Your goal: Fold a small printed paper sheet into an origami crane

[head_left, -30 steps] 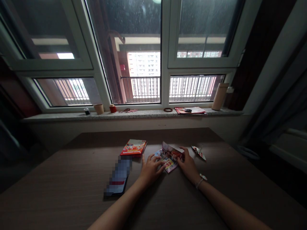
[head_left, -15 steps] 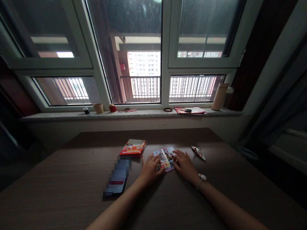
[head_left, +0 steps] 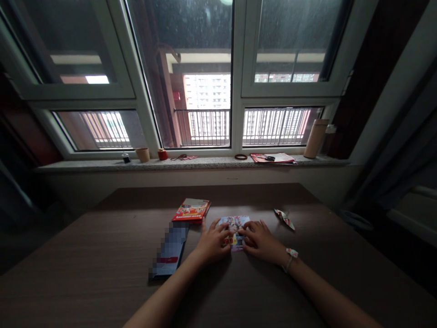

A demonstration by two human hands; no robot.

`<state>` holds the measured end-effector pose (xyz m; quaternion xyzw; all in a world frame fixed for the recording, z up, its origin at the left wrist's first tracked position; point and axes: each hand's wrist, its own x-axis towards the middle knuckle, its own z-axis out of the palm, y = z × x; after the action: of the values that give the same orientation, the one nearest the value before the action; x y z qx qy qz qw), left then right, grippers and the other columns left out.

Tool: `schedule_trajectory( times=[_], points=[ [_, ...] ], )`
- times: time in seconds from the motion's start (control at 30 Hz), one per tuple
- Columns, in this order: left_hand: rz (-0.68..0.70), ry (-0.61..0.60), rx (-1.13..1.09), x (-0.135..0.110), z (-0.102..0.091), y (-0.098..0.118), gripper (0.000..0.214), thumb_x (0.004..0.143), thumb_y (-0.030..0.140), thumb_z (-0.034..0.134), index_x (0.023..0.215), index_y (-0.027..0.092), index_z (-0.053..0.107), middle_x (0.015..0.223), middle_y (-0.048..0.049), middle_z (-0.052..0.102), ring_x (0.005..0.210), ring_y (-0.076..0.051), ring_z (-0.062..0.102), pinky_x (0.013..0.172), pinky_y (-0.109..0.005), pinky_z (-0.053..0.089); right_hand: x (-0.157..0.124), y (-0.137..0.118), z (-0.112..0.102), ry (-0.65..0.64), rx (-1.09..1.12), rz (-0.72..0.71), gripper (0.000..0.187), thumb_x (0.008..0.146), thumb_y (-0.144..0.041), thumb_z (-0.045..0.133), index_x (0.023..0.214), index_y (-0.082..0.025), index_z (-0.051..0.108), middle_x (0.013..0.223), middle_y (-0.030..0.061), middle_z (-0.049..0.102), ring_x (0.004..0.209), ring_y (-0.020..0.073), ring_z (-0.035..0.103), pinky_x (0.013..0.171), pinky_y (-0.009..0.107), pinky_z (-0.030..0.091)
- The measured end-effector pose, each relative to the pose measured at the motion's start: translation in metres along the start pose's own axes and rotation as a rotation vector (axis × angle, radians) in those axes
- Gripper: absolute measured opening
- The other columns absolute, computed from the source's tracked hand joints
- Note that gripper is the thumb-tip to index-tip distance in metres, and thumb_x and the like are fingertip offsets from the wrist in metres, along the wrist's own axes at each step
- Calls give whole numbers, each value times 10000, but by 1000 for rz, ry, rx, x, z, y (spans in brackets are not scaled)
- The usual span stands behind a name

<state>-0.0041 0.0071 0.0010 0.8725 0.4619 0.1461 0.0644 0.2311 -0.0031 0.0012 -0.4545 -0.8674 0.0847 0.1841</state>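
A small, colourful printed paper sheet (head_left: 235, 222) lies on the table in front of me, with pictures and yellow lettering on it. My left hand (head_left: 213, 241) is on its left side, the fingers bent over the edge and the thumb near the bottom. At the right side, my right hand (head_left: 264, 241) also has its fingertips and thumb on the sheet, and they cover part of the print. Both hands grip the sheet lightly by its sides. A band with a pale ornament (head_left: 292, 253) circles my right wrist.
A stack of red printed booklets (head_left: 191, 211) and a blurred-out phone (head_left: 170, 250) lie left of my hands. To the right is a folded paper piece (head_left: 284, 219). Along the windowsill (head_left: 211, 163) stand a paper cup (head_left: 142, 155), a red spool (head_left: 162, 154), scissors (head_left: 269, 158) on papers, and a tall bottle (head_left: 316, 139).
The sheet has turned straighter and come slightly towards me. My right hand has moved inward over it, so the hands are closer together. The view has shifted slightly.
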Motion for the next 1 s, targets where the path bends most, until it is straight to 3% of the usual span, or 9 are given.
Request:
schedule_trajectory(
  times=[0.13, 0.3, 0.47, 0.63, 0.8, 1.0],
  points=[
    [61, -75, -53, -2, -9, -3, 453, 789, 472, 626, 1218, 329, 584, 1396, -30, 515, 1321, -276, 413, 1162, -557, -13, 0, 4, -2, -51, 37, -15, 582, 748, -510, 661, 1289, -336, 537, 1265, 80, 513, 1266, 301, 382, 1121, 596, 100],
    [74, -163, -85, -3, -18, -8, 668, 679, 595, 698, 1276, 335, 545, 1444, -41, 462, 1350, -295, 378, 1172, -520, 61, -1, 10, -6, -136, 122, -3, 664, 712, -573, 682, 1317, -367, 504, 1284, 73, 495, 1254, 303, 405, 1119, 612, 67],
    [70, -176, -90, -3, -20, -8, 723, 658, 590, 723, 1314, 391, 495, 1432, -25, 473, 1343, -302, 384, 1159, -556, 76, -1, 10, -7, -118, 165, 33, 669, 678, -593, 708, 1280, -350, 546, 1265, 72, 497, 1229, 300, 412, 1120, 550, 172],
    [82, -175, -54, -2, -21, -4, 547, 700, 552, 708, 1213, 408, 586, 1406, -10, 493, 1328, -301, 399, 1152, -563, 104, 0, 7, -7, -104, 162, 33, 624, 690, -571, 710, 1253, -341, 569, 1235, 70, 511, 1201, 291, 430, 1101, 521, 232],
    [81, -151, -56, -2, -19, -4, 467, 717, 518, 709, 1161, 396, 629, 1385, -7, 516, 1322, -290, 409, 1161, -549, 81, -1, 5, -7, -86, 122, 15, 576, 712, -554, 698, 1227, -321, 591, 1230, 79, 526, 1196, 290, 447, 1120, 564, 132],
    [79, -154, -80, -1, -18, -5, 373, 810, 534, 603, 1153, 391, 641, 1401, -4, 507, 1336, -280, 395, 1160, -549, 65, -2, 6, -9, -95, 108, -6, 695, 642, -623, 715, 1248, -315, 575, 1251, 89, 525, 1222, 316, 431, 1113, 596, 105]
  ],
)
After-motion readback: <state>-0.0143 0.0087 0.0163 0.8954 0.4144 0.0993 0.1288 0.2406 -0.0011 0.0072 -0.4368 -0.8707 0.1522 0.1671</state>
